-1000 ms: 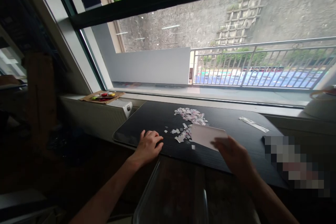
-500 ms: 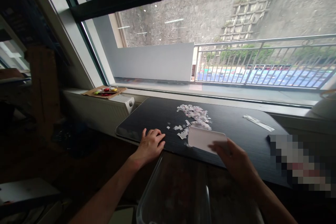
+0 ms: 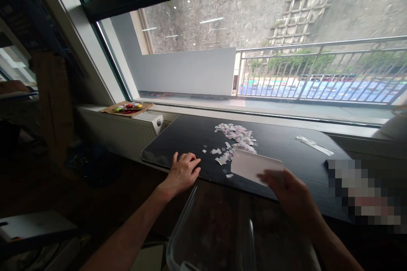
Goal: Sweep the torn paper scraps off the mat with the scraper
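Note:
My left hand (image 3: 183, 170) lies on the near edge of the dark table (image 3: 190, 131), fingers apart and slightly bent, holding nothing. Between the thumb and fingers of my right hand (image 3: 291, 188) is a pale flat card (image 3: 254, 166) with rounded corners, perhaps a plastic scraper. The card tilts over the tabletop beside a heap of torn paper scraps (image 3: 238, 133). Loose scraps (image 3: 222, 159) are scattered to the left of the card, and a small one lies below it. Beneath the table edge, between my forearms, stands a clear plastic bin (image 3: 173, 237).
A bundle of clear-and-white strips (image 3: 314, 145) lies on the table's right part, near a pixelated object (image 3: 359, 190). Behind the table run the windowsill and window. To the left is a radiator (image 3: 136, 129), with cardboard (image 3: 106, 110) holding colourful items above it.
My right hand and the card have shifted slightly right, away from the loose scraps. A small scrap now shows apart near the table edge. My left hand stays put.

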`<control>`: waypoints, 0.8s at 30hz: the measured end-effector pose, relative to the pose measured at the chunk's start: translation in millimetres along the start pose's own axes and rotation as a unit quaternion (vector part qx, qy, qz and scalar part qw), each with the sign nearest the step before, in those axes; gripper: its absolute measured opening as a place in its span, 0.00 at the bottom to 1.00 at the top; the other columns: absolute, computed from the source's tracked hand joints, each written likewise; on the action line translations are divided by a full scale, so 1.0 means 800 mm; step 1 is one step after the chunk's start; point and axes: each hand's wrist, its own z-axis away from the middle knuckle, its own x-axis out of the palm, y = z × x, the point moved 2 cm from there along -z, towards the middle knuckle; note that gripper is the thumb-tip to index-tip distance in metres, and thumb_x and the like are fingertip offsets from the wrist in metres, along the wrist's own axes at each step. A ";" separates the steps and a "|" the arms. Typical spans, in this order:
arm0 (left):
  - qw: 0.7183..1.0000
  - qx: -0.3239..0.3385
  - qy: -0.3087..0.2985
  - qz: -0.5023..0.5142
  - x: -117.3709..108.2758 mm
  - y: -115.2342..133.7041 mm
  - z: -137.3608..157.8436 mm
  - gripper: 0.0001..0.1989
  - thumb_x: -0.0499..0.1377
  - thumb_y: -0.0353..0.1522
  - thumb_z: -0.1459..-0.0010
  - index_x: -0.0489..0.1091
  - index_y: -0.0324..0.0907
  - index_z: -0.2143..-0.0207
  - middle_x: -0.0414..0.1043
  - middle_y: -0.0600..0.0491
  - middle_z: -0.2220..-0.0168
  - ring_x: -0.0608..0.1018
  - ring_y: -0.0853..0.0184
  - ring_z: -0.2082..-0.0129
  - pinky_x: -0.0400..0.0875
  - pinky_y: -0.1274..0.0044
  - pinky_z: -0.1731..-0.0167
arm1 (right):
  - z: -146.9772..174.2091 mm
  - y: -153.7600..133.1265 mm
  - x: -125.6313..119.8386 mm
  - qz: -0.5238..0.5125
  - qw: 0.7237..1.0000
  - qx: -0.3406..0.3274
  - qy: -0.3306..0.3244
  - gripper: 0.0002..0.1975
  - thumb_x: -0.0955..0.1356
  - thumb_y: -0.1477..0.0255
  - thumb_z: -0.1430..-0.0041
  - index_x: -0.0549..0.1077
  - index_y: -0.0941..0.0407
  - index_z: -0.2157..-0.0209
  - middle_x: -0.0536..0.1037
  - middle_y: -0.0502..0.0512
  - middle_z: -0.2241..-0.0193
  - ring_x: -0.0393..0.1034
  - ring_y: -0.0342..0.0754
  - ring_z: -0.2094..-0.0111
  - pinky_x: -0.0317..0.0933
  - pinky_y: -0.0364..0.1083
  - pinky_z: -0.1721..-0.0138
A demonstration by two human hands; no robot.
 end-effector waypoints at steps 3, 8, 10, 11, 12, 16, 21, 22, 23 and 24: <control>1.000 -0.003 0.004 0.003 0.001 0.000 -0.001 0.15 0.53 0.31 0.40 0.73 0.44 0.53 0.71 0.49 0.55 0.72 0.59 0.52 0.49 0.50 0.40 | 0.003 0.001 -0.006 0.015 1.000 -0.009 -0.010 0.15 0.66 0.58 0.47 0.75 0.54 0.65 0.83 0.57 0.68 0.79 0.56 0.66 0.70 0.52 0.64; 1.000 0.004 0.006 -0.003 0.002 0.000 -0.003 0.14 0.53 0.31 0.40 0.73 0.44 0.53 0.72 0.49 0.55 0.72 0.58 0.53 0.50 0.50 0.41 | -0.002 -0.003 -0.020 0.082 0.995 -0.007 0.059 0.16 0.66 0.57 0.47 0.75 0.53 0.64 0.84 0.57 0.68 0.79 0.57 0.65 0.69 0.50 0.66; 1.000 0.005 0.006 -0.005 0.003 -0.001 -0.003 0.15 0.53 0.31 0.40 0.73 0.43 0.53 0.71 0.49 0.55 0.72 0.58 0.53 0.50 0.50 0.41 | -0.005 -0.005 -0.021 0.085 0.995 -0.014 0.060 0.16 0.65 0.57 0.47 0.75 0.53 0.64 0.84 0.57 0.68 0.79 0.57 0.65 0.69 0.49 0.66; 1.000 0.004 0.006 -0.006 0.003 -0.001 -0.003 0.15 0.53 0.31 0.40 0.73 0.44 0.53 0.71 0.49 0.55 0.72 0.59 0.53 0.50 0.50 0.41 | -0.006 -0.005 -0.021 0.086 0.995 -0.019 0.052 0.15 0.65 0.58 0.47 0.75 0.53 0.64 0.84 0.57 0.68 0.79 0.57 0.65 0.69 0.49 0.67; 1.000 0.003 0.006 -0.005 0.003 -0.002 -0.003 0.15 0.53 0.31 0.40 0.73 0.44 0.53 0.71 0.49 0.55 0.72 0.59 0.53 0.50 0.50 0.41 | -0.006 -0.004 -0.022 0.093 0.995 -0.022 0.043 0.15 0.65 0.58 0.47 0.74 0.53 0.65 0.84 0.57 0.68 0.79 0.56 0.65 0.69 0.48 0.67; 1.000 0.008 0.011 -0.007 0.004 -0.002 -0.002 0.15 0.52 0.32 0.40 0.73 0.45 0.53 0.71 0.49 0.54 0.72 0.59 0.53 0.51 0.50 0.41 | 0.002 -0.004 -0.040 0.175 0.983 -0.004 0.059 0.14 0.65 0.58 0.48 0.74 0.51 0.66 0.82 0.53 0.75 0.79 0.57 0.72 0.66 0.48 0.75; 1.000 0.008 0.023 -0.011 0.004 0.000 -0.002 0.15 0.52 0.32 0.40 0.73 0.44 0.54 0.72 0.48 0.55 0.72 0.59 0.53 0.51 0.51 0.42 | 0.001 -0.019 -0.035 0.166 0.983 -0.024 0.082 0.14 0.64 0.58 0.46 0.74 0.52 0.65 0.82 0.55 0.74 0.78 0.56 0.71 0.66 0.47 0.73; 1.000 0.008 0.023 -0.010 0.004 0.000 -0.002 0.15 0.52 0.32 0.40 0.73 0.44 0.54 0.72 0.48 0.55 0.72 0.59 0.53 0.51 0.51 0.42 | -0.002 -0.021 -0.030 0.156 0.985 -0.025 0.068 0.14 0.63 0.59 0.45 0.74 0.52 0.65 0.82 0.55 0.74 0.79 0.55 0.70 0.66 0.47 0.72; 1.000 0.010 0.022 -0.009 0.004 -0.001 -0.001 0.15 0.51 0.32 0.40 0.73 0.44 0.54 0.72 0.48 0.55 0.72 0.59 0.53 0.51 0.50 0.42 | -0.004 -0.021 -0.027 0.153 0.986 -0.024 0.055 0.14 0.63 0.60 0.44 0.74 0.52 0.65 0.83 0.55 0.73 0.79 0.55 0.70 0.66 0.47 0.71; 1.000 0.014 0.021 -0.006 0.005 -0.002 -0.001 0.15 0.51 0.32 0.40 0.73 0.44 0.53 0.72 0.48 0.55 0.72 0.58 0.53 0.51 0.50 0.42 | -0.005 -0.021 -0.025 0.157 0.986 -0.023 0.044 0.13 0.63 0.60 0.44 0.73 0.52 0.64 0.82 0.55 0.73 0.78 0.55 0.70 0.66 0.47 0.71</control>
